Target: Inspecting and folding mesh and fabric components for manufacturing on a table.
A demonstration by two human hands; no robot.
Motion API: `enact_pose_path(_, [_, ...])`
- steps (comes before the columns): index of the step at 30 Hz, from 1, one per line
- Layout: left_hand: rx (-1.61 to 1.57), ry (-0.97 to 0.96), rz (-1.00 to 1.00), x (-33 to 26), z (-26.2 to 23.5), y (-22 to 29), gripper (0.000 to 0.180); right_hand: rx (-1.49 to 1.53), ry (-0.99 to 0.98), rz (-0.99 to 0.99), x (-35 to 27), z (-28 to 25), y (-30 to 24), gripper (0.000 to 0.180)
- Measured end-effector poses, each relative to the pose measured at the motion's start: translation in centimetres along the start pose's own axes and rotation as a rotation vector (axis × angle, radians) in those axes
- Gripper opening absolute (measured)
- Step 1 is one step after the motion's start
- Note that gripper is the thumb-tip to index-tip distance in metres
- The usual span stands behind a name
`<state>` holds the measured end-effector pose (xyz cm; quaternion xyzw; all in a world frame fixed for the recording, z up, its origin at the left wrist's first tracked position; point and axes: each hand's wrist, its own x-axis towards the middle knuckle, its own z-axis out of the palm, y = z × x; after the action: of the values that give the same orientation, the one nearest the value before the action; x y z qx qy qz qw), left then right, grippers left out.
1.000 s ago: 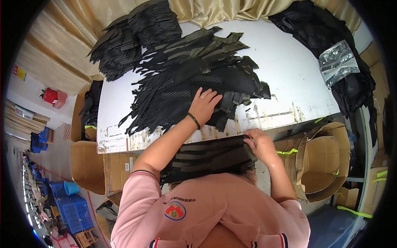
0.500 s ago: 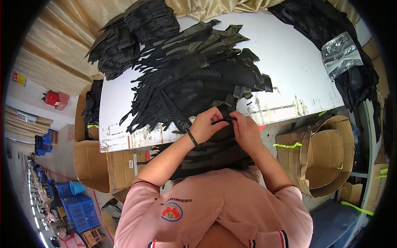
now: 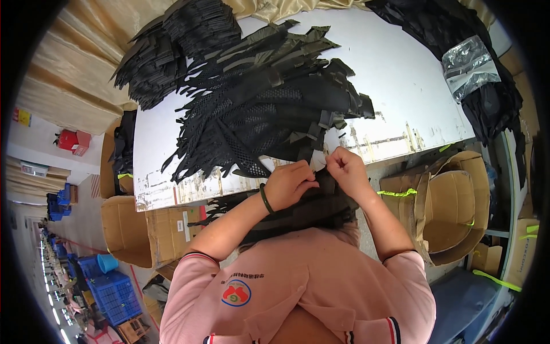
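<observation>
Over the near table edge my left hand [image 3: 290,184] is closed, thumb against bent fingers, at the top of a black fabric piece [image 3: 303,209] lying over my lap. My right hand [image 3: 348,173] is closed in a pinch a little higher and to the right, apart from the left. What its fingertips hold, if anything, is too small to make out. Just beyond both hands a spread heap of black mesh and fabric pieces [image 3: 258,109] with strip-like ends covers the middle of the table.
The white table [image 3: 401,80] has a worn near edge. Neat stacks of black pieces [image 3: 203,28] stand far left. Black fabric with a clear plastic bag [image 3: 470,66] lies far right. Open cardboard boxes [image 3: 452,212] stand right and left below the table; blue crates [image 3: 114,295] are farther left.
My hands were close together, pinching black fabric between them. Now they have drawn apart, the right one slightly right, the left one lower. The view has shifted a little.
</observation>
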<state>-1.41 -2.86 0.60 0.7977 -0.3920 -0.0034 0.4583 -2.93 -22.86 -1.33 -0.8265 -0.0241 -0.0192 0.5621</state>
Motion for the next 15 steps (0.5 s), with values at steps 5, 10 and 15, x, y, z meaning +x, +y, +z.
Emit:
enact_pose_path(5, [0.015,0.036,-0.187,-0.2,0.2,-0.4,0.018,0.576,-0.058,0.352,-0.9,1.1,1.6,0.021])
enact_pose_path(10, [-0.042,-0.088,-0.248,0.3,0.7,-0.5,0.017,0.35,-0.061,0.166,-1.8,2.6,1.6,0.023])
enact_pose_path(15, [-0.18,-0.171,-0.497,0.2,0.7,-1.0,0.013,0.13,-0.008,0.022,-1.8,2.1,-0.3,0.022])
